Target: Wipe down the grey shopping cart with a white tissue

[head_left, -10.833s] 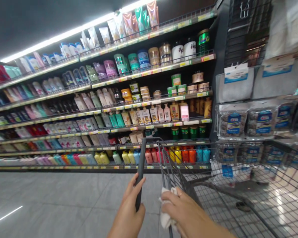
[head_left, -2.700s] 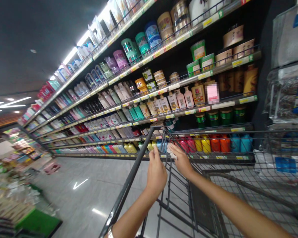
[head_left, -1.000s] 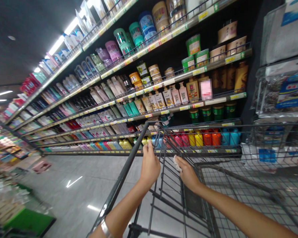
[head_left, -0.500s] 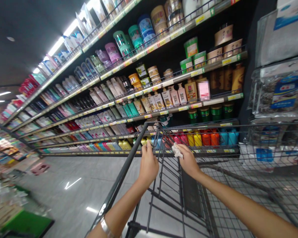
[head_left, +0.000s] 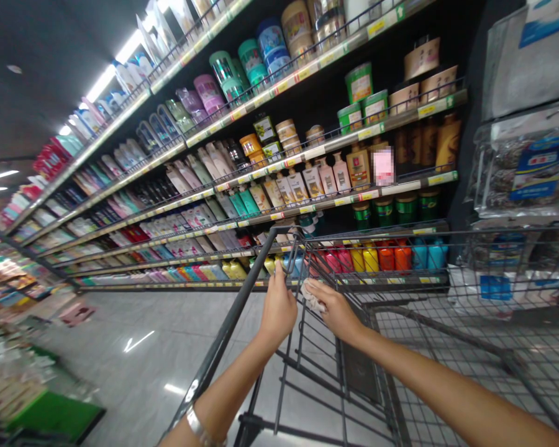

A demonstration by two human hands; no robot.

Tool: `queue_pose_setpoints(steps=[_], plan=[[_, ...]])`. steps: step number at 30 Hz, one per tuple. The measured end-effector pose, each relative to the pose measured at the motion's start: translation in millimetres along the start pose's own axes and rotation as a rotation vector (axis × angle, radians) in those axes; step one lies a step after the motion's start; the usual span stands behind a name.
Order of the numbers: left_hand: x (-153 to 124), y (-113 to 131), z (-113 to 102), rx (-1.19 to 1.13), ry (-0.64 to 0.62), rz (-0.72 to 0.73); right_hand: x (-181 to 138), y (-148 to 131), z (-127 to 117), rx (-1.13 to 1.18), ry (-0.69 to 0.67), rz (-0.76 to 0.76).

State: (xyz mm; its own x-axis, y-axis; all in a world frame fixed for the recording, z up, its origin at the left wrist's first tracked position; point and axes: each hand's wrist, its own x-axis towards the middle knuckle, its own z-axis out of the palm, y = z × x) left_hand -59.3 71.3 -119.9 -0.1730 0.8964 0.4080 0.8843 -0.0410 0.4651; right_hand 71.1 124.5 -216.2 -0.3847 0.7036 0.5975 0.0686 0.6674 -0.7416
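Observation:
A dark metal shopping cart fills the lower middle and right. My left hand, with a silver bracelet at the wrist, is closed on a wire part of the cart just inside its long bar; the fingertips are partly hidden. Beside it, my right hand pinches a crumpled white tissue. That tissue lies against or very near the cart's thin wires; whether it touches them I cannot tell.
Long store shelves with bottles and jars run behind the cart. Packs of steel scourers hang at the right. On the left are a pink stool, a green box and grey floor.
My right hand has moved left with the tissue, closer to my left hand. My left hand stays almost in place on the cart. The view has shifted slightly.

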Motion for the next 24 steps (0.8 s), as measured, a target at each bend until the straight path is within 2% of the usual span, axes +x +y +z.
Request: queue_pose_setpoints(steps=[9, 13, 19, 24], plan=[[-1.3, 2.3, -1.5, -0.05, 0.005, -0.065, -29.4, 12.7, 1.1, -0.093, 0.012, 0.132], [-1.8, 0.1, -0.6, -0.07, 0.021, -0.04, -34.0, 15.6, -5.8, -0.161, -0.043, 0.172], [-1.6, -2.4, 1.2, -0.055, 0.028, -0.026, -41.8, 24.4, -14.4, -0.339, -0.177, 0.348], [-1.1, -0.3, -0.9, -0.048, 0.002, -0.041, -40.1, 24.5, -12.9, -0.454, -0.19, 0.441]])
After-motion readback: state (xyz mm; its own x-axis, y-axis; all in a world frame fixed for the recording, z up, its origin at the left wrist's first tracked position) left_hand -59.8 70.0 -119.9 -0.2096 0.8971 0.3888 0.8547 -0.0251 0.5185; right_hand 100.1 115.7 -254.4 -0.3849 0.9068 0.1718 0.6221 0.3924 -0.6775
